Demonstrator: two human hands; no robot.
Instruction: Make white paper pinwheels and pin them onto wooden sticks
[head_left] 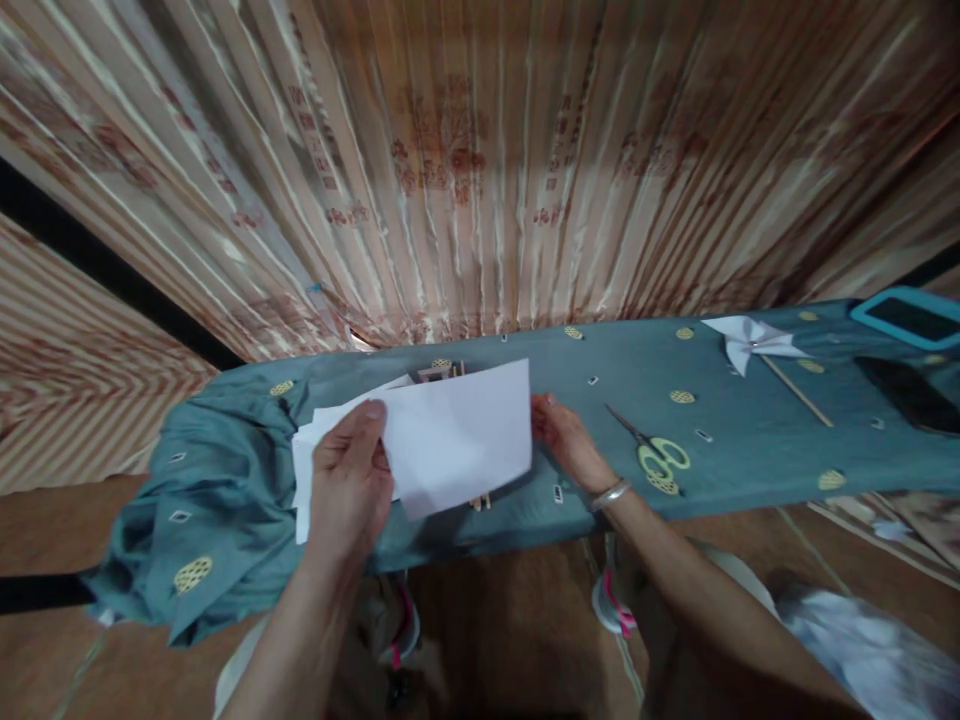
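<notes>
A white sheet of paper [465,430] is pinched at its left end by my left hand [352,475], thumb on top. It is held tilted over the cloth. More white paper sheets [303,470] lie in a stack behind and left of that hand. At the sheet's right edge is my right hand [566,435], its fingers loosely bent and a bracelet [611,495] on the wrist. Whether its fingertips touch the paper is hard to make out. Small objects [480,500] lie under the sheet, mostly hidden.
Right of my right hand lie scissors [651,452] with green handles. Farther right are a white paper pinwheel [754,343] on a stick, a dark phone [904,395] and a blue-framed device [911,315]. A blue-green cloth [510,535] covers the narrow table, bunched at left. Curtains [480,200] hang behind.
</notes>
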